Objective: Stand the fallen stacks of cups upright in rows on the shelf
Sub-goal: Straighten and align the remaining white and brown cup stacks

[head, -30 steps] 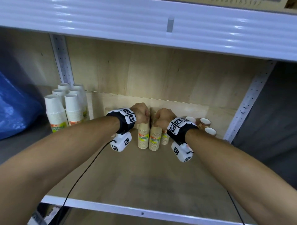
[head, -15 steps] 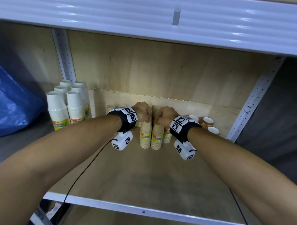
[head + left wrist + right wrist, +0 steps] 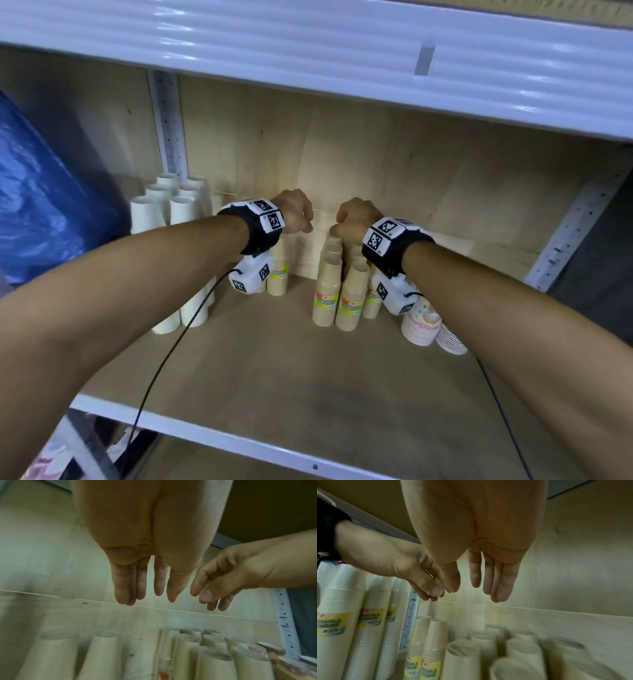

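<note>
Upright brown cup stacks [image 3: 328, 291] stand in a tight group at the back of the wooden shelf [image 3: 274, 370], below my right hand [image 3: 354, 219]. One more brown stack [image 3: 278, 279] stands apart, under my left wrist. My left hand [image 3: 296, 214] hovers above it. Both hands are empty and lifted off the cups. In the left wrist view the left hand [image 3: 145, 599] hangs with straight fingers over blurred stack tops [image 3: 187, 654]. The right hand [image 3: 477, 592] does the same in its own view, with the left hand [image 3: 423, 582] close beside it.
Tall white cup stacks [image 3: 150, 222] stand in rows at the back left beside a blue bag [image 3: 44, 212]. Patterned stacks [image 3: 423, 325] lean at the right under my right forearm. A white shelf beam [image 3: 308, 51] runs overhead. The front lip [image 3: 239, 442] is white metal.
Both hands have let go of the brown stack tops, risen and moved slightly apart. The head view has shifted down and to the right.
</note>
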The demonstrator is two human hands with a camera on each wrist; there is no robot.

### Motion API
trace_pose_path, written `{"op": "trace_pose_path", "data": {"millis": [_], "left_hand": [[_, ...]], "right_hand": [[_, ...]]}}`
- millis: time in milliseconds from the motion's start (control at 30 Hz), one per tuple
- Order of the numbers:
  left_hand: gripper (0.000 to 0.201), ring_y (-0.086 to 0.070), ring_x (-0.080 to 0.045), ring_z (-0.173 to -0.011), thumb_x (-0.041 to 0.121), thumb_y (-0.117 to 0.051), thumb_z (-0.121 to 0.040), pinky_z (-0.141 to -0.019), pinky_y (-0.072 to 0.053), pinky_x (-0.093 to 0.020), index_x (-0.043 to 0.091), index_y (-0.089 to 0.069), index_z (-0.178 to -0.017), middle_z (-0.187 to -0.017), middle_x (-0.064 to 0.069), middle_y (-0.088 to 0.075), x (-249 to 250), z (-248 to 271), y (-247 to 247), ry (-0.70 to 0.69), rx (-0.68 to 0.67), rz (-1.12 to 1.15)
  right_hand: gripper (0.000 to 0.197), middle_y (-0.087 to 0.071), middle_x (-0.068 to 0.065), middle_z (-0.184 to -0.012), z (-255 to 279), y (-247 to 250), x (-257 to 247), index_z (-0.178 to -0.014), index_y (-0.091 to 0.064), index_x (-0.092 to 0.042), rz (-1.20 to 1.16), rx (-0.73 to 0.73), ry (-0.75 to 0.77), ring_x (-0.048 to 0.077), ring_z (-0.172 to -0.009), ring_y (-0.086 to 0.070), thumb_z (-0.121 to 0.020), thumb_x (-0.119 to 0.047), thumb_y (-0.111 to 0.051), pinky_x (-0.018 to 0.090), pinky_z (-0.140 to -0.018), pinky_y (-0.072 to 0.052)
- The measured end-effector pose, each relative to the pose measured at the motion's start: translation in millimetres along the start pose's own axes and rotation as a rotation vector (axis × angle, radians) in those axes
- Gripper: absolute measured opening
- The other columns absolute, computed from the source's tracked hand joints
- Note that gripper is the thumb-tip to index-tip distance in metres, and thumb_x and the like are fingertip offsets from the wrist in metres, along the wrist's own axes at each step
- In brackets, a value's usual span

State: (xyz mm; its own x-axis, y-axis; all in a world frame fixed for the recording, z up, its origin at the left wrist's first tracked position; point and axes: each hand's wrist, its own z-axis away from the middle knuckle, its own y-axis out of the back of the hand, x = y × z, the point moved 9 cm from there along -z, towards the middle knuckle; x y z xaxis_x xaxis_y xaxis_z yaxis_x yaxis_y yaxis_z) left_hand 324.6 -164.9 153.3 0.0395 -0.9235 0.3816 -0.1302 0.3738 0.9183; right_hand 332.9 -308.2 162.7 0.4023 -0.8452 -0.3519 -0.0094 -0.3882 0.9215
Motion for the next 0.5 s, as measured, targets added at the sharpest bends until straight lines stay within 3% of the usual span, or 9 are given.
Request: {"op": "trace_pose_path", "data": {"millis": [167,400,500], "left_hand": [[0.041,-0.055,-0.023,-0.112,0.025,-0.073,-0.084,-0.080,-0.043,-0.026,0.017,-0.062,-0.123,-0.129,-0.004,-0.052,-42.7,-0.7,13.4,0.092,0.065,0.012],[0.053,-0.054,-0.024,-0.119,0.020,-0.067,-0.089,-0.079,-0.043,-0.027,0.014,-0.048,-0.138,-0.138,-0.005,-0.048,-84.0,2.5,7.9,0.196,0.056,0.028],[0.049,-0.050,-0.026,-0.128,0.014,-0.062,-0.093,-0.097,-0.041,-0.028,0.008,-0.048,-0.140,-0.142,-0.011,-0.049,-91.3,-1.2,0.8,0.160,0.087,0.021]], "right_hand": [[0.038,-0.063,0.007,-0.113,-16.6,-17.8,-34.7,-0.112,-0.066,-0.010,0.019,-0.030,0.041,0.025,-0.099,-0.062,-0.079,-0.028,-0.072,0.028,-0.079,-0.050],[0.047,-0.059,0.010,-0.122,-41.0,-56.5,-71.0,-0.124,-0.059,-0.011,0.062,-0.093,0.078,0.029,-0.106,-0.061,-0.082,-0.029,-0.070,0.029,-0.082,-0.049],[0.055,-0.058,0.010,-0.126,-52.3,-74.0,-80.7,-0.129,-0.056,-0.011,0.089,-0.128,0.095,0.031,-0.110,-0.060,-0.081,-0.034,-0.071,0.033,-0.089,-0.051]]}}
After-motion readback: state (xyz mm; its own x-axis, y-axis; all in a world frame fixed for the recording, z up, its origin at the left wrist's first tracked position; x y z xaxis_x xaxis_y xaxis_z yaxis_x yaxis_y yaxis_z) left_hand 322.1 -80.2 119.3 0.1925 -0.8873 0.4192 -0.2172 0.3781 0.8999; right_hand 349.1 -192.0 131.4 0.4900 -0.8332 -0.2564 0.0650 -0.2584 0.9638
